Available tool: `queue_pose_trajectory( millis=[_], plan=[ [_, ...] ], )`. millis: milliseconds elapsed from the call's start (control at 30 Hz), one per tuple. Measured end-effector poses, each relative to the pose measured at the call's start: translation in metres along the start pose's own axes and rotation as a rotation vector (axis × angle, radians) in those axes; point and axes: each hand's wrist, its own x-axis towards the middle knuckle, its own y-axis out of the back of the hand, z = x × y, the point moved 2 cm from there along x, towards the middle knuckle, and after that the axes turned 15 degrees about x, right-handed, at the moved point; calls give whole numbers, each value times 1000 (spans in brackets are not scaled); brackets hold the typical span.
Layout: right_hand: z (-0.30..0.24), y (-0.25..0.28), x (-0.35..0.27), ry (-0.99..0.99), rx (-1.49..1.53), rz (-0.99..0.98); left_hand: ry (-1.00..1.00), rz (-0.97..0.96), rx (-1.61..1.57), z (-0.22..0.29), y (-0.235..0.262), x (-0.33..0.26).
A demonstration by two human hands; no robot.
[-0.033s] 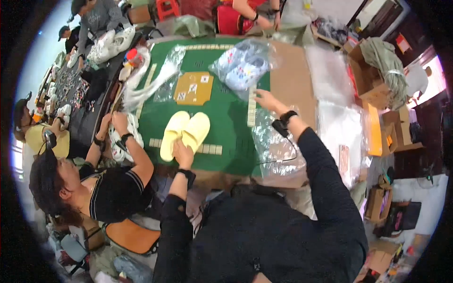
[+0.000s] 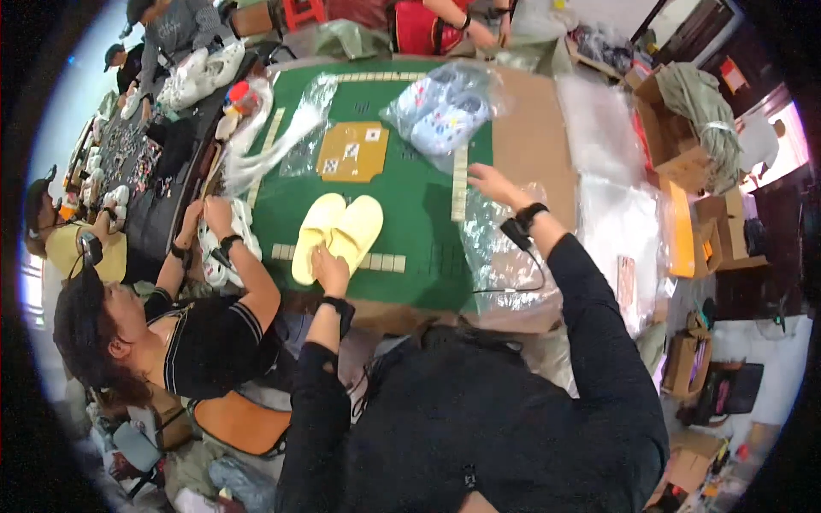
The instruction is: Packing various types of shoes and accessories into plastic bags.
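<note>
Yellow slippers: a pale yellow pair (image 2: 361, 221) side by side over the near left part of the green tabletop (image 2: 419, 201), toes pointing away from the person, partly covering the near tile row (image 2: 382, 262); whether they rest flat or are slightly raised cannot be told.
Left hand: clamped on the heel end of the slippers, the hand (image 2: 331, 272) reaching in from the near side.
Right hand: fingers apart, the hand (image 2: 496, 186) just beside the right tile row (image 2: 460, 184); whether a fingertip touches a tile cannot be told.
Wrists: a black band (image 2: 338, 316) on the left, a black device (image 2: 516, 232) with a cable on the right.
Beyond the slippers: a yellow-brown board (image 2: 363, 162) bearing black-and-white square markers.
Far side: pale blue clogs (image 2: 449, 124) with small coloured decorations, inside a clear bag, near the far tile row (image 2: 380, 77).
Right side: a crumpled clear plastic bag (image 2: 505, 256) below the right hand, brown cardboard (image 2: 530, 120) behind it, and clear plastic sheets (image 2: 599, 120) farther right.
Left neighbour: a seated co-worker in a black top (image 2: 218, 346), both hands raised together at white shoes (image 2: 224, 248).
</note>
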Motion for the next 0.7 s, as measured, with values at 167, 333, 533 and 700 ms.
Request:
queue_pose_trajectory(
  millis=[167,333,533,700],
  plan=[
    [58,-25,-131,-307,-94,-182,17,-173,82,-33,-26,25],
    [78,-76,-246,-170,-167,476,77,-280,126,-19,-31,36],
    [54,-137,-284,-580,-261,375,126,-240,105,-18,-58,66],
    [39,-156,-251,-706,-122,170,-20,-188,-98,0,-64,64]
  ],
)
